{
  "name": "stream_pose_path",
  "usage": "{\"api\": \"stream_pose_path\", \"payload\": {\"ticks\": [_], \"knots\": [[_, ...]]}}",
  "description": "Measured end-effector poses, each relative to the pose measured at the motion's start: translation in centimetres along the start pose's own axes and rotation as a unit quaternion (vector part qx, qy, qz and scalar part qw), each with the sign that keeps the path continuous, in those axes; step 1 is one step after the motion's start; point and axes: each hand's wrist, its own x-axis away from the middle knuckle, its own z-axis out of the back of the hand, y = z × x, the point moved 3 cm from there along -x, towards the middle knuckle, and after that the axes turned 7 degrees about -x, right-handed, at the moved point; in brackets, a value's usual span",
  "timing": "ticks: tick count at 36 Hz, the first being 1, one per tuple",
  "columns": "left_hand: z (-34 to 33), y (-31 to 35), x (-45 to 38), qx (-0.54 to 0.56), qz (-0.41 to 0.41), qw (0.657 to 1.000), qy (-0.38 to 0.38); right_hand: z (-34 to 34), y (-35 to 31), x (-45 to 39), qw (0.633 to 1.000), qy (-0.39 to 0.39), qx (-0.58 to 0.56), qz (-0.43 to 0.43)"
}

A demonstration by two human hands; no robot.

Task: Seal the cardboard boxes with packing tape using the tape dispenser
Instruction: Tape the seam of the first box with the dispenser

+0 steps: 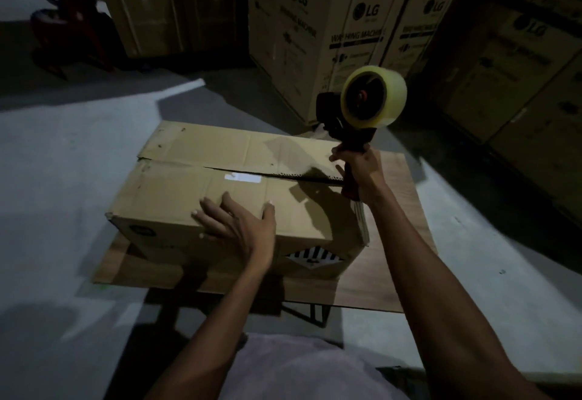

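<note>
Pale fabric of my shirt (283, 368) fills the bottom edge, and both bare forearms reach out from it over a small wooden table (393, 261). My left hand (239, 226) lies flat on the near top edge of the cardboard box (195, 185), fingers spread and straight, thumb out to the right, pressing the near flap down. My right hand (359, 172) is wrapped around the red handle of the tape dispenser (349, 122), fingers curled tight on it, at the right end of the box's centre seam. I see the roll of clear tape (374, 97) raised above the hand, the dispenser's black head tipped toward the box top. That seam still gapes slightly along the right half, with a white label (242, 176) beside it near the middle. Beyond the table stand large printed cartons (346, 31) marked as washing machines, and a red pallet jack (69, 24) sits far left on the grey floor (63, 154).
</note>
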Motion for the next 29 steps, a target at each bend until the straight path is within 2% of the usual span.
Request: {"api": "stream_pose_path", "payload": {"ticks": [7,11,16,23,29], "knots": [[0.3,-0.9,-4.0,-0.006,-0.072,0.997,-0.029,-2.7,-0.4,-3.5,1.0,-0.002,0.023,-0.021],[1.0,-1.5,-7.9,0.04,-0.108,0.992,-0.054,-3.1,-0.9,-4.3,0.996,-0.023,0.092,0.003],[1.5,-1.6,-11.9,0.1,-0.147,0.981,-0.082,-3.5,-0.3,-5.0,0.997,-0.004,0.081,-0.002],[0.8,-1.2,-13.8,0.111,-0.169,0.974,-0.098,-2.7,0.2,-5.3,0.997,0.041,0.032,-0.061],[0.6,-1.2,-14.3,0.118,-0.184,0.968,-0.12,-1.8,0.9,-5.1,0.983,0.054,-0.027,-0.172]]}}
